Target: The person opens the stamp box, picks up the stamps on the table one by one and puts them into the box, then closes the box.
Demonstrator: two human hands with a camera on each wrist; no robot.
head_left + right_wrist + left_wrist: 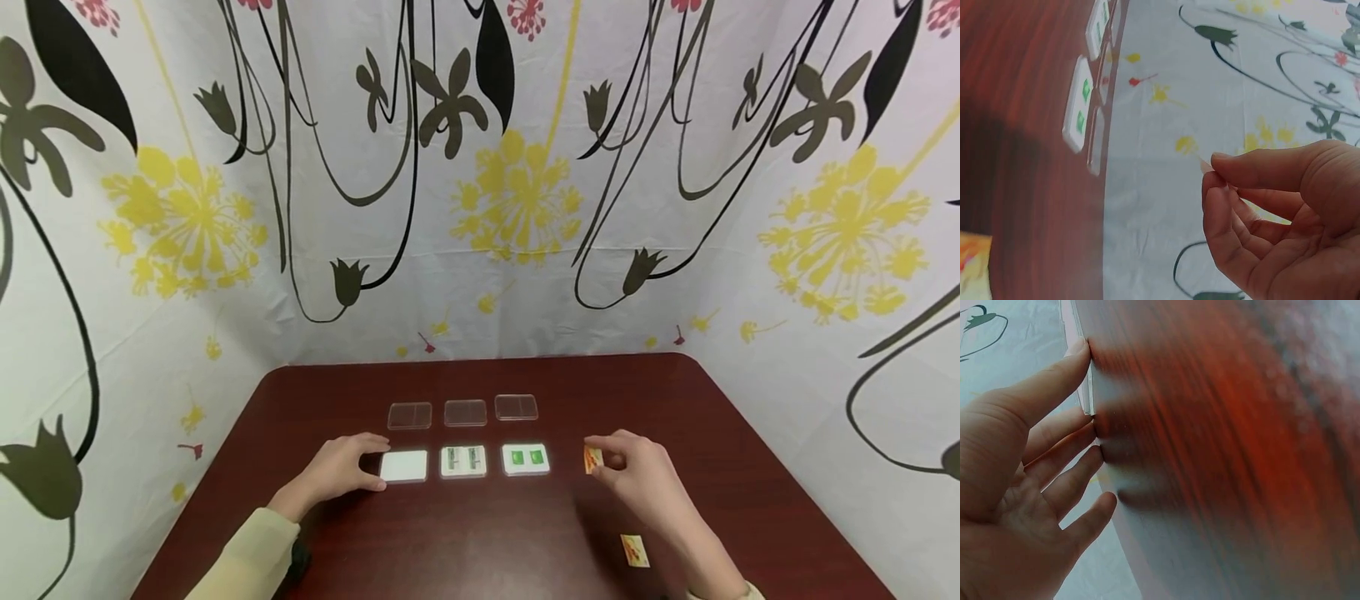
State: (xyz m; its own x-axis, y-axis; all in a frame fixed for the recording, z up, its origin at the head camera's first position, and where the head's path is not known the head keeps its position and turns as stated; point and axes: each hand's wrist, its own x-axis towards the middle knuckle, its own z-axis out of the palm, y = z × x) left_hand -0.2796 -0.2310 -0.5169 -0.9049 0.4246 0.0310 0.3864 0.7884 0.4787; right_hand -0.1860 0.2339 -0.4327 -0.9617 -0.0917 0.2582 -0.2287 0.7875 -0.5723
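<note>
My left hand (339,468) holds the left end of a blank white flat case (403,467) between thumb and fingers; the left wrist view shows fingertips right at its edge. To the right of that case lie a white case with two grey printed marks (463,462) and one with two green squares (525,459). My right hand (637,471) pinches a small orange-and-yellow card (592,459) above the table, right of the cases. Only a thin pale edge of it shows in the right wrist view. A similar card (634,551) lies nearer the front, beside my right forearm.
Behind the white cases, three clear plastic lids (409,415) lie in a row on the dark red-brown table (480,533). A floral-printed cloth (495,317) hangs along the table's back and sides. A dark object (300,557) is partly hidden by the left sleeve.
</note>
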